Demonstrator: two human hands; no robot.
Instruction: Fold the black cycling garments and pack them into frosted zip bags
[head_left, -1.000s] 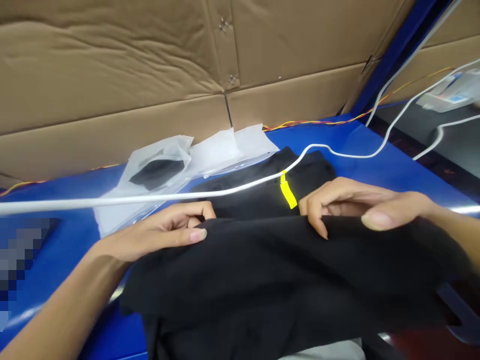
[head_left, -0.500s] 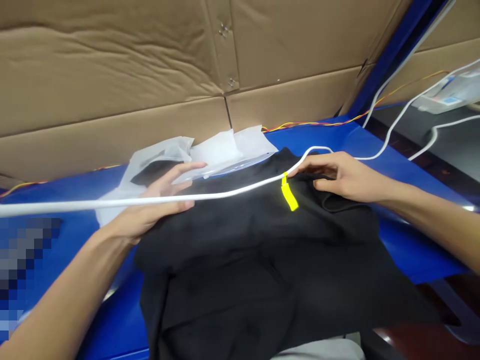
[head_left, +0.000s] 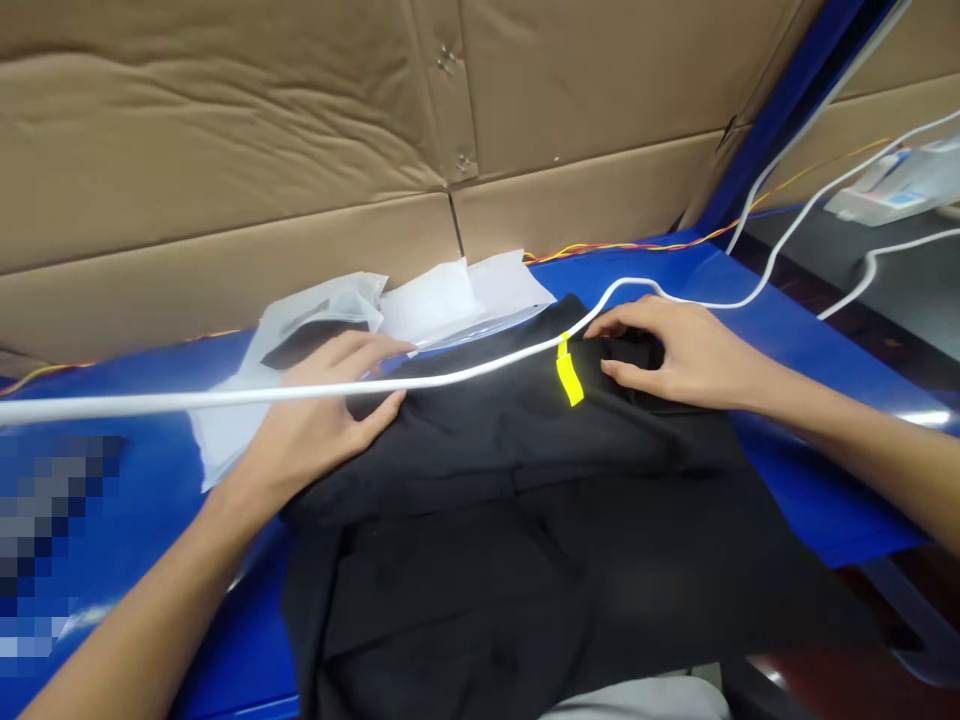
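From my feed: left hand (head_left: 322, 405) has slid in flat and right hand (head_left: 679, 350) has eased back, both now resting on the smooth black garment (head_left: 525, 560), which lies spread on the glossy blue table (head_left: 825, 500). Both open, nothing pinched that I can tell, right fingers slightly curled on a fold beside the neon yellow tag (head_left: 570, 375). Thin white cable (head_left: 300, 392) crosses above the left hand; frosted plastic bag (head_left: 330, 305) just beside the cloth, dark item (head_left: 311, 343) inside

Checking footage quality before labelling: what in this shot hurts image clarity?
In the head view, a pixelated patch hides part of the blue table at lower left, glare streaks the table's right edge, the black garment loses detail in its darkness, and the near white cable looks soft.
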